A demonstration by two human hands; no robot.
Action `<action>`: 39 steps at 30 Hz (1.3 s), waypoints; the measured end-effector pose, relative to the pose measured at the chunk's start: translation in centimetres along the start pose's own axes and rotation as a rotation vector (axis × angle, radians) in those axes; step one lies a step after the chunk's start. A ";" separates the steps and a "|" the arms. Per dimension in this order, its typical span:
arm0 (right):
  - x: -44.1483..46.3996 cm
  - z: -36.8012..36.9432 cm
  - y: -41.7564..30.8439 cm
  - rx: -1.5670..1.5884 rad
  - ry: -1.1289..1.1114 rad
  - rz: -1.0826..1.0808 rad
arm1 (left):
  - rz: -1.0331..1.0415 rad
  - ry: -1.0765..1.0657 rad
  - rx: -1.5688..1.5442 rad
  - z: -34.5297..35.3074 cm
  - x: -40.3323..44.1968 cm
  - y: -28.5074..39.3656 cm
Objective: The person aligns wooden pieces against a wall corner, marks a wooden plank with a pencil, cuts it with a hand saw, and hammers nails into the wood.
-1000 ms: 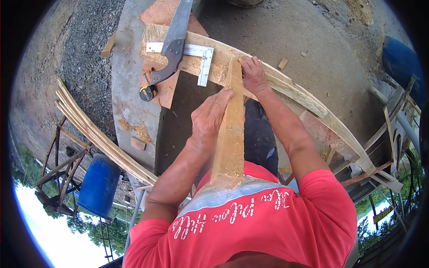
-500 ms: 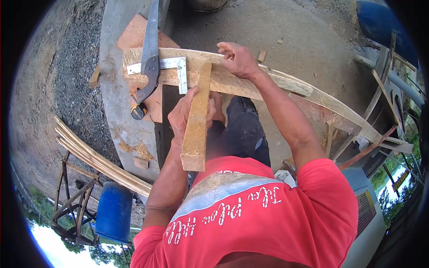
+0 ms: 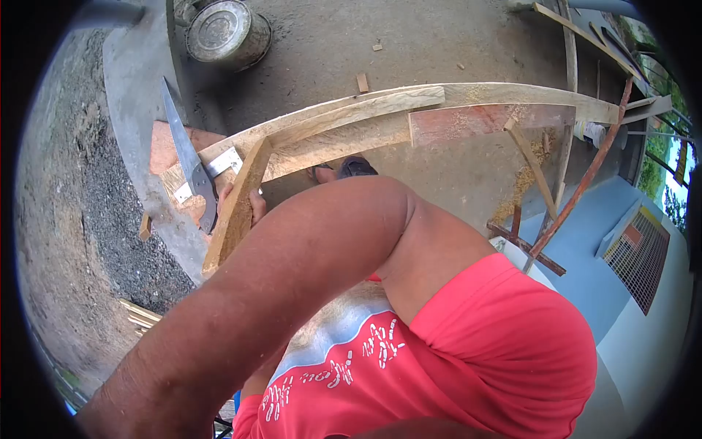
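My left hand is wrapped round a squared wooden block, with fingers showing on both sides of it. The block stands on a slant in front of the long plank. My right forearm crosses the view toward the lower left, and its hand is out of sight. Close to my left hand, a handsaw with a black handle lies over a metal try square at the plank's left end.
Under the plank's left end is a reddish board on a concrete ledge. A reddish board and a thin strip lie along the plank. A dirty round bucket stands beyond. Slanted wooden braces stand at right.
My right hand has left the plank and gone out of view, its arm folding across my chest. The view has swung right. My left hand keeps hold of the block.
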State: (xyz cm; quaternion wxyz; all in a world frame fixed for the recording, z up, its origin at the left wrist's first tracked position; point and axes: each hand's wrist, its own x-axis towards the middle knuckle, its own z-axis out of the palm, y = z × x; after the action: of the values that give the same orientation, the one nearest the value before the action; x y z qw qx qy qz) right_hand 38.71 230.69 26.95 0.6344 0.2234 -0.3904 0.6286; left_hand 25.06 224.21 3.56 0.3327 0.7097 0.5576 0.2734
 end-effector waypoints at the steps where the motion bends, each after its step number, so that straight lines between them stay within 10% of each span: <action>1: 0.5 0.5 0.1 0.072 -0.025 -0.036 | 0.000 0.006 -0.017 -0.1 -0.1 -0.1; 8: -0.8 -0.1 -1.1 -0.211 0.008 -0.066 | -0.013 0.025 -0.094 0.0 -0.4 -1.0; 16: -27.2 -6.5 -2.8 -1.124 1.317 0.941 | 0.003 -0.134 0.079 -1.2 -0.4 -2.7; 21: -37.6 -11.8 6.2 -1.523 1.013 1.241 | -0.155 -0.206 -0.145 -0.9 -1.1 -3.2; 24: -36.8 -13.5 8.9 -1.454 1.210 1.341 | -0.102 -0.219 -0.147 -1.1 -0.9 -3.3; 39: -33.0 -14.7 6.8 -1.612 0.931 1.434 | -0.115 -0.235 -0.137 -1.5 -0.6 -2.0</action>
State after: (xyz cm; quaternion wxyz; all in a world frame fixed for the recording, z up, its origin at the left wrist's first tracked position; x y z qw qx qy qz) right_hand 38.38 222.27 -8.85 0.1749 -0.7650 -0.4421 0.4344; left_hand 22.59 224.19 2.92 0.4584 0.6791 0.5348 0.2065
